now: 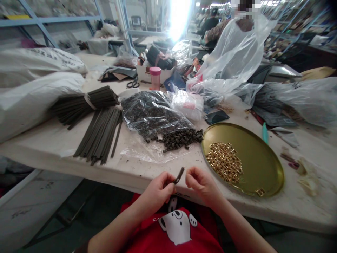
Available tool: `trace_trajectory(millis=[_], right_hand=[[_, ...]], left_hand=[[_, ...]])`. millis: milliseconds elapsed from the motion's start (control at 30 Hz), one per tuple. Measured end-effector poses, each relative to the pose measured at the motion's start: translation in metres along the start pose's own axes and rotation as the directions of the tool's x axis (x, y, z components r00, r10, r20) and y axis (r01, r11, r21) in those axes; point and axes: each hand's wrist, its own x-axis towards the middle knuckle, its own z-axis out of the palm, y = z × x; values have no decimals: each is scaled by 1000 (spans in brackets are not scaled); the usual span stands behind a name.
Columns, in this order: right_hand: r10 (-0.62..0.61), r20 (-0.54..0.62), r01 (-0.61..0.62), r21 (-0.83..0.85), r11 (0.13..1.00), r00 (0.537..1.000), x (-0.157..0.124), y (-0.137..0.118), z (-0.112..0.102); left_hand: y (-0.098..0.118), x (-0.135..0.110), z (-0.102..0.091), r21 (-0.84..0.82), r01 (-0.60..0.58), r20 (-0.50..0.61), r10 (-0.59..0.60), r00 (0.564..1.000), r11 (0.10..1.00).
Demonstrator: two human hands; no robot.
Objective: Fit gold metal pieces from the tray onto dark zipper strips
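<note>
Near the table's front edge, my left hand [159,189] pinches a short dark strip [180,175] that sticks up past the fingertips at a slant. Just to its right is my right hand [201,184], its fingers curled together and apart from the strip. Whatever lies between those fingers, if anything, is hidden. Small gold metal buckles [225,163] are heaped on a round gold tray [259,154] to the right. Straight ahead, short dark loops [181,139] spill from a clear plastic bag [151,110].
Long dark strips [98,135] lie at left beside a tied bundle [91,100]. Behind are scissors [133,83], a pink-lidded jar [155,79] and a phone [217,117]. White sacks [39,95] border the left. Another person [223,30] stands across the table behind plastic sheeting [231,52].
</note>
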Motion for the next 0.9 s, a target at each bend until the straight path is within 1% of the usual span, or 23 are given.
trace_trajectory(millis=[33, 67, 100, 167, 200, 233, 267, 333, 367, 400, 467, 500, 567, 600, 633, 667, 733, 800, 900], right_hand=[[25, -13, -24, 73, 997, 1000, -1, 0, -3], [39, 6, -39, 118, 992, 999, -2, 0, -5], [44, 57, -51, 133, 990, 997, -3, 0, -6], [48, 188, -68, 102, 992, 981, -5, 3, -5], [55, 230, -77, 86, 993, 972, -5, 5, -3], [61, 239, -84, 86, 993, 969, -4, 8, -1], [67, 213, -89, 97, 991, 975, -2, 9, 2], [78, 113, -91, 113, 989, 990, 3, 11, 7], [84, 70, -91, 112, 990, 994, 5, 11, 8], [89, 38, -92, 109, 990, 995, 8, 10, 9], [88, 14, -89, 121, 989, 996, 11, 9, 10], [81, 24, -83, 134, 987, 996, 13, 9, 10], [45, 67, -53, 121, 991, 997, 18, 12, 7], [18, 69, -22, 65, 998, 997, 21, 14, 5], [-11, 47, 12, -22, 1000, 999, 27, 18, 2], [-39, 5, 40, -123, 992, 999, 33, 22, -2], [-98, -129, 52, -317, 947, 987, 50, 31, -12], [-131, -218, 30, -413, 910, 967, 70, 39, -22], [-158, -261, 9, -494, 869, 952, 95, 50, -30]], left_hand=[[2, 0, -2, 67, -32, -41, 34, 999, 997], [3, 0, -4, 145, -70, -78, 82, 994, 987], [4, 0, -6, 224, -113, -108, 140, 984, 968], [5, 0, -8, 374, -192, -144, 262, 954, 907], [5, 1, -8, 442, -214, -147, 305, 941, 871], [4, 1, -7, 502, -223, -140, 332, 933, 836], [3, 1, -6, 555, -226, -123, 348, 929, 800], [2, 3, -4, 634, -231, -82, 362, 929, 738], [2, 4, -3, 649, -235, -72, 365, 928, 723], [2, 5, -3, 644, -237, -77, 369, 926, 727], [3, 8, -3, 569, -230, -110, 350, 930, 790], [4, 10, -4, 502, -220, -109, 314, 943, 836], [6, 15, -7, 341, -162, -53, 191, 980, 926], [7, 18, -7, 263, -110, -14, 118, 993, 959], [9, 21, -8, 190, -51, 9, 50, 999, 980], [10, 24, -8, 127, 7, 12, -9, 1000, 992], [13, 30, -8, 15, 74, -37, -74, 997, 997], [15, 35, -6, -68, 91, -83, -96, 992, 994], [16, 40, -4, -148, 87, -110, -104, 988, 985]])
